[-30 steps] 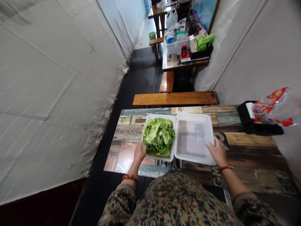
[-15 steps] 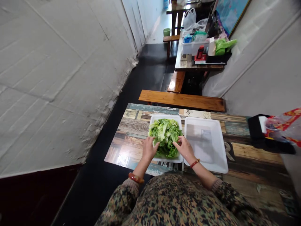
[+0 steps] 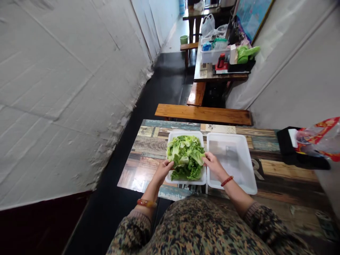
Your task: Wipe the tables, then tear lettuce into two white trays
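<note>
L hand [image 3: 162, 171] is pinching leaf edges btwn thumb and fingertips at approx 8 o'clock of the greens [image 3: 186, 163]; R hand [image 3: 214, 166] is pinching a leaf at approx 3 o'clock (12 = straight ahead of me). How many leaves each is holding, can't tell. Both grips are looking light, prob b/c thin leaves are bruising easily; holding from opp. sides is prob keeping floppy bits spread. Greens are lying heaped in the white tray [image 3: 186, 182], whose walls are prob keeping loose pieces off the patterned table [image 3: 147, 145]. Second white tray [image 3: 228, 166] is sitting flat just beside it at 3 o'clock, prob so both are staying w/in easy reach. Farther out at approx 2 o'clock, the black holder [image 3: 284, 144] w/ its plastic wrapper [image 3: 322, 136] is standing, prob so it's staying out of my elbows' way. Wooden bench [image 3: 204, 113] is running past the far edge at 12, prob for seating.
</note>
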`<act>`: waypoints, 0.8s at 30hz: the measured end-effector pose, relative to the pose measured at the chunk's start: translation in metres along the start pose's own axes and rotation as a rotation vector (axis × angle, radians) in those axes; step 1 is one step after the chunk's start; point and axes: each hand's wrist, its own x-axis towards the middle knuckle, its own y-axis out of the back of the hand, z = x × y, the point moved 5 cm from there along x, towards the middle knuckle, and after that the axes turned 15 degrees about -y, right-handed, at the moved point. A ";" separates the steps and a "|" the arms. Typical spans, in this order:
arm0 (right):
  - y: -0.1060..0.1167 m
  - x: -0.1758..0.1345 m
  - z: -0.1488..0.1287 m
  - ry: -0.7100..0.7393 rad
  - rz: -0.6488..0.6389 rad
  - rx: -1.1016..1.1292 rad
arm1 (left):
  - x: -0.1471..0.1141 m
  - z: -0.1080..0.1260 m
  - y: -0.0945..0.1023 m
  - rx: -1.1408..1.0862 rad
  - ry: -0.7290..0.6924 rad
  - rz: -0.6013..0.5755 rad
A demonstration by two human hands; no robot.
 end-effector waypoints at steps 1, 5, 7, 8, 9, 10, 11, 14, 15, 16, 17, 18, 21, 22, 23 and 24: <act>0.002 0.002 0.004 -0.022 0.028 0.009 | -0.003 0.000 -0.001 0.004 0.013 -0.017; 0.001 0.005 0.006 -0.005 0.082 0.055 | -0.006 0.002 0.002 0.116 0.024 0.056; -0.002 0.006 -0.001 0.046 0.106 0.013 | 0.000 0.002 0.005 0.147 0.054 0.079; -0.003 0.008 -0.006 0.072 0.130 -0.037 | 0.003 0.002 0.008 0.157 0.083 0.086; -0.004 0.009 -0.010 0.102 0.156 -0.112 | 0.008 0.001 0.011 0.178 0.112 0.094; -0.006 0.010 -0.014 0.137 0.178 -0.206 | 0.013 0.000 0.014 0.209 0.137 0.106; -0.009 0.011 -0.017 0.174 0.187 -0.305 | 0.018 -0.001 0.017 0.247 0.153 0.120; -0.020 0.010 -0.017 0.274 0.143 -0.522 | 0.033 -0.005 0.024 0.372 0.130 0.142; -0.023 0.009 -0.015 0.304 0.114 -0.553 | 0.036 -0.007 0.025 0.402 0.109 0.143; -0.027 0.007 -0.013 0.333 0.087 -0.575 | 0.038 -0.010 0.026 0.425 0.086 0.145; -0.030 0.005 -0.011 0.360 0.069 -0.596 | 0.039 -0.012 0.026 0.450 0.063 0.150; -0.032 0.004 -0.009 0.382 0.057 -0.618 | 0.039 -0.014 0.026 0.476 0.040 0.154; -0.033 0.004 -0.008 0.371 0.036 -0.625 | 0.038 -0.017 0.025 0.562 -0.016 0.157; -0.030 0.006 -0.010 0.335 0.036 -0.580 | 0.039 -0.016 0.025 0.596 -0.031 0.154; -0.026 0.008 -0.012 0.290 0.042 -0.511 | 0.040 -0.013 0.024 0.638 -0.052 0.149; -0.021 0.011 -0.016 0.244 0.057 -0.428 | 0.041 -0.010 0.022 0.691 -0.082 0.142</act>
